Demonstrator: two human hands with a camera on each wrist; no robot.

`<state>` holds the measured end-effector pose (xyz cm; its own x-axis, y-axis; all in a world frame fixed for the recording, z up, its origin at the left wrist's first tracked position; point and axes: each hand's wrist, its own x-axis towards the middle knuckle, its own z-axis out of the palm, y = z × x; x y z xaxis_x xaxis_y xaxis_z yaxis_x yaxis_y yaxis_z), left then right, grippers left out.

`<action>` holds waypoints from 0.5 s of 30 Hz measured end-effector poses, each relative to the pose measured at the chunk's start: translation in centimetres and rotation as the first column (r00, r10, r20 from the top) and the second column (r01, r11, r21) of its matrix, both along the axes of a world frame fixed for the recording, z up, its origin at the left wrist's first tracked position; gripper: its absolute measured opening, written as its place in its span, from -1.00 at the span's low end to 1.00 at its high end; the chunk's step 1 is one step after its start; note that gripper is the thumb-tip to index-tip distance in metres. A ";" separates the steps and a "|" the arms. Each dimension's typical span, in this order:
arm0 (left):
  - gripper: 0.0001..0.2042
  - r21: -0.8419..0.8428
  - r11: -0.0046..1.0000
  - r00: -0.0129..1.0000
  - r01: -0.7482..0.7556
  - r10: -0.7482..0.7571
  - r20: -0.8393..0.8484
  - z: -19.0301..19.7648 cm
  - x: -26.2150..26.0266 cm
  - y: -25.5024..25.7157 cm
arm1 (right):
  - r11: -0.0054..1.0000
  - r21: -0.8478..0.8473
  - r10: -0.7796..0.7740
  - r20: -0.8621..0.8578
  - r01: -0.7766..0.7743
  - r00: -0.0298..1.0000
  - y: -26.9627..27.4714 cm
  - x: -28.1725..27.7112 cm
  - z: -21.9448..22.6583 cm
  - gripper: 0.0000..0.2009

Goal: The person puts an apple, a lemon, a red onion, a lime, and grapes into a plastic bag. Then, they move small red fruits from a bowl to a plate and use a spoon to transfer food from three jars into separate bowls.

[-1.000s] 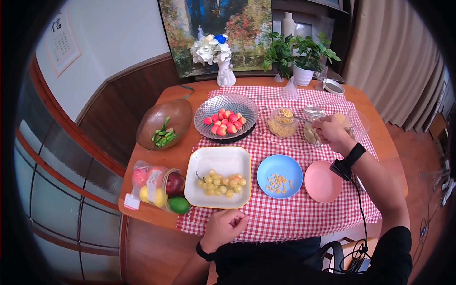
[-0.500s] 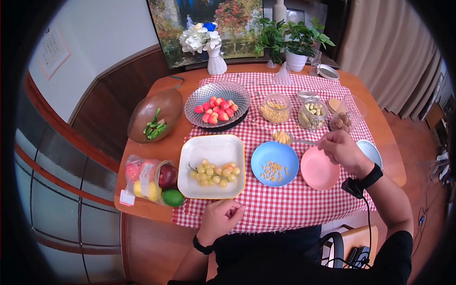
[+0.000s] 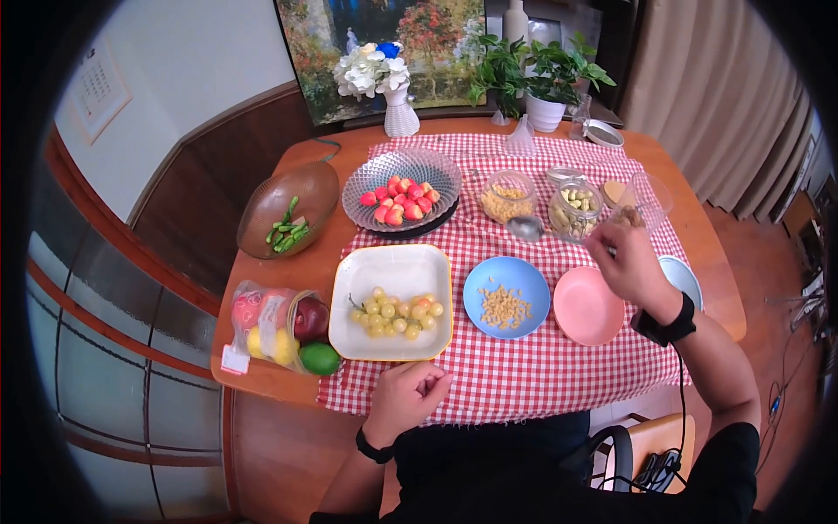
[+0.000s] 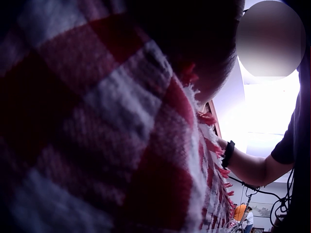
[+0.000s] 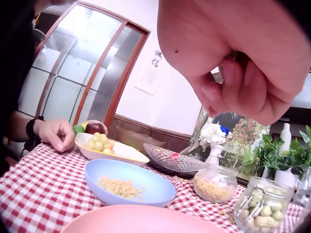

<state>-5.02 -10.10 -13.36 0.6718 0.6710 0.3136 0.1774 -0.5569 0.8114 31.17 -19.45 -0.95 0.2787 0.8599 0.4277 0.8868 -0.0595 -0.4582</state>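
Note:
My right hand grips a metal spoon by its handle, with fingers curled round it. The spoon's bowl shows bare grey metal, just in front of a glass jar of small curved yellow pieces. Below it, the blue plate holds a heap of the same pieces. In the right wrist view the spoon is mostly hidden behind the curled fingers. My left hand rests on the tablecloth at the table's near edge, loosely curled and holding nothing, beside the white dish of grapes.
A pink plate lies under my right forearm's side. A clip-top jar of greenish nuts and a clear container of brown nuts stand behind. Left are a glass bowl of red fruit, a brown bowl and bagged fruit.
My right hand brought the loaded spoon from the jar toward the blue plate. Pieces were tipped onto the plate, making a bigger heap; the emptied spoon moved back toward the jar. Left hand stayed put.

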 end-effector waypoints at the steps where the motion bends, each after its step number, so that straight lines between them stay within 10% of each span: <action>1: -0.86 0.001 1.000 1.000 0.001 -0.001 -0.010 0.1 0.0 0.0 | 0.995 -0.038 -0.089 -0.029 0.088 0.996 0.7 0.2 1.0 -0.78; 15: -0.87 -0.018 1.000 0.999 -0.015 0.014 -0.030 -0.4 -0.3 0.1 | 0.929 -0.296 -0.194 0.127 0.224 0.973 14.5 5.0 -1.5 -0.77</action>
